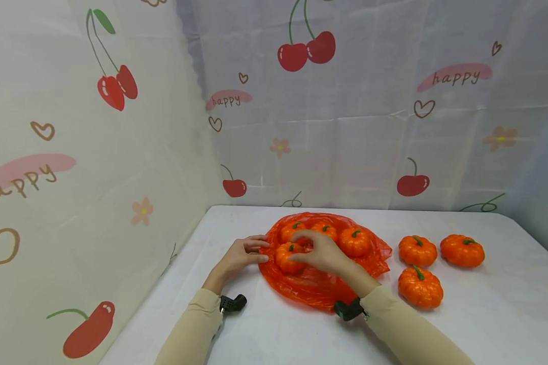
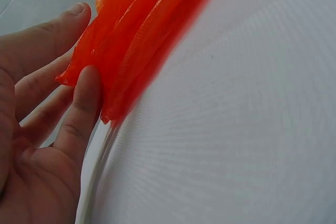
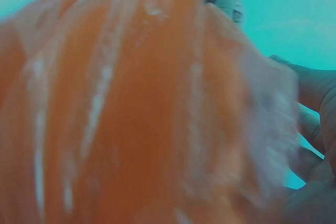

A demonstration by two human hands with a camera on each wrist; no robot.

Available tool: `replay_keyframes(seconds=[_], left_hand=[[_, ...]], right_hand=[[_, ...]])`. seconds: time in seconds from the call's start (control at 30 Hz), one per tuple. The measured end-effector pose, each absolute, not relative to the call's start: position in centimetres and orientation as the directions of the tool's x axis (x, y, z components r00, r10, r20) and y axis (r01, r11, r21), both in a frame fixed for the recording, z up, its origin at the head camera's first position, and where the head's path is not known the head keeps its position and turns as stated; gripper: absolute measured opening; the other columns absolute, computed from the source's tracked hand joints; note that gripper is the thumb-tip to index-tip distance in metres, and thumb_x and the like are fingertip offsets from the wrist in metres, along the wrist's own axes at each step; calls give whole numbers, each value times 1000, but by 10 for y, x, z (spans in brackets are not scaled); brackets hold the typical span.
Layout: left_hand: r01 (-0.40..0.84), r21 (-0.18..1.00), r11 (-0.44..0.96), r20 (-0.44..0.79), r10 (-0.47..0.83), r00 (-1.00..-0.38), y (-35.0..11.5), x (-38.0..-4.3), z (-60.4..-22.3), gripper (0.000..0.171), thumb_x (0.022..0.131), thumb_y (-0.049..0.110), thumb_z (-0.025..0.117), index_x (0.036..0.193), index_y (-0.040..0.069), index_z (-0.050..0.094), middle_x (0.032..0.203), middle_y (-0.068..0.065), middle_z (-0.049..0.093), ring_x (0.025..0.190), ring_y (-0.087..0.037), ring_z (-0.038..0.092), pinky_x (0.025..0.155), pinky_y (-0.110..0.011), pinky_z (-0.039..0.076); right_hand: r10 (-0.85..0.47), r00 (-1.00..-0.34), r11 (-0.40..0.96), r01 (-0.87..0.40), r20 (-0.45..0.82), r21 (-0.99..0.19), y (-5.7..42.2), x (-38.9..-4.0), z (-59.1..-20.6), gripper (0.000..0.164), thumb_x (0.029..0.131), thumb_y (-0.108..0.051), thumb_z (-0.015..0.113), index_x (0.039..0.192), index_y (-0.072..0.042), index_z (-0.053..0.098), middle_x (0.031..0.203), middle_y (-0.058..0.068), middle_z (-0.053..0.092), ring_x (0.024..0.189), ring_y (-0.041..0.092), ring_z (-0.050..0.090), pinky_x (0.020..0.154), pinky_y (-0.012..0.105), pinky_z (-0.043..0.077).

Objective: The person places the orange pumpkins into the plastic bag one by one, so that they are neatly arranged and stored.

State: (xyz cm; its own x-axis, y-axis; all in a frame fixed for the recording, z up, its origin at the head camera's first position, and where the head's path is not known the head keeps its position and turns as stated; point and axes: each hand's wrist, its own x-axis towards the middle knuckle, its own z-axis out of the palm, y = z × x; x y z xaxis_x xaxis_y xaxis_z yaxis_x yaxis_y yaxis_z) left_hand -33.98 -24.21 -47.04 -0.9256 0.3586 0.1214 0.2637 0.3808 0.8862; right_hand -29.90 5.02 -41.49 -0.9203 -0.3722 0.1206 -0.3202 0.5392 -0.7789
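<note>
Head view: 2 hands at a red plastic bag (image 1: 315, 296), 4 mini pumpkins in its spread, 3 outside.

Bag lies flattened and crumpled mid-table, toward the far edge of the white table (image 1: 493, 312). Its 4 pumpkins are uncovered from above: back-left pumpkin (image 1: 292, 232), back-middle pumpkin (image 1: 326, 231), right-side pumpkin (image 1: 355, 242), front-left pumpkin (image 1: 286, 262). All orange, ribbed, green stems.

Left hand (image 1: 241, 254) is at the bag's left edge: fingers fairly extended, thumb apart. Left wrist view shows the film edge among the fingers, touching; no firm pinch visible.

Right hand (image 1: 323, 252) reaches over the bag in a wide C, thumb tip over the front-left pumpkin, fingertips at its back side. Can't tell if it grips; right wrist view is mostly blurred orange film, fingers partly cut off at the right edge.

Loose set, right of the bag: near pumpkin (image 1: 420, 289), far-left pumpkin (image 1: 417, 252), far-right pumpkin (image 1: 462, 251). All 3 sit directly on the table.

Also: beige sleeves (image 1: 189, 324), dark wrist units (image 1: 233, 303), and a white cherry-print backdrop (image 1: 347, 126) lettered "happy".
</note>
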Motion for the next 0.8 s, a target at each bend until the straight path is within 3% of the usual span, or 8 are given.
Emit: replay_keyframes(seconds=[0.27, 0.5, 0.67, 0.8], left_hand=[[263, 882, 391, 118, 357, -926, -241, -339, -470, 37, 88, 25, 83, 123, 14, 76, 150, -5, 58, 133, -35, 59, 112, -49, 49], [255, 885, 388, 115, 349, -930, -240, -339, -469, 37, 87, 26, 83, 122, 15, 77, 151, -4, 57, 133, -36, 58, 111, -50, 50], [246, 887, 390, 107, 344, -933, -240, -337, -468, 37, 87, 27, 84, 121, 16, 77, 151, -4, 57, 133, -35, 58, 110, -49, 51], [254, 887, 386, 116, 346, -931, -240, -336, -467, 37, 87, 26, 84, 122, 16, 77, 151, -5, 57, 133, -37, 58, 111, -50, 50]], right_hand=[[-352, -925, 521, -318, 140, -792, 83, -285, -401, 39, 88, -35, 83, 124, -30, 69, 136, 0, 64, 138, 35, 50, 107, 60, 50], [-337, -925, 554, -348, 178, -756, 113, -278, -391, 41, 88, -38, 82, 125, -28, 67, 139, 8, 62, 123, 38, 58, 90, 50, 60], [-337, -915, 581, -389, 224, -716, 133, -274, -385, 40, 89, -37, 81, 125, -25, 67, 139, 5, 63, 133, 40, 54, 99, 56, 55], [-319, -923, 606, -372, 213, -703, 149, -271, -382, 41, 91, -37, 79, 127, -23, 67, 142, 9, 62, 135, 42, 52, 99, 58, 55]])
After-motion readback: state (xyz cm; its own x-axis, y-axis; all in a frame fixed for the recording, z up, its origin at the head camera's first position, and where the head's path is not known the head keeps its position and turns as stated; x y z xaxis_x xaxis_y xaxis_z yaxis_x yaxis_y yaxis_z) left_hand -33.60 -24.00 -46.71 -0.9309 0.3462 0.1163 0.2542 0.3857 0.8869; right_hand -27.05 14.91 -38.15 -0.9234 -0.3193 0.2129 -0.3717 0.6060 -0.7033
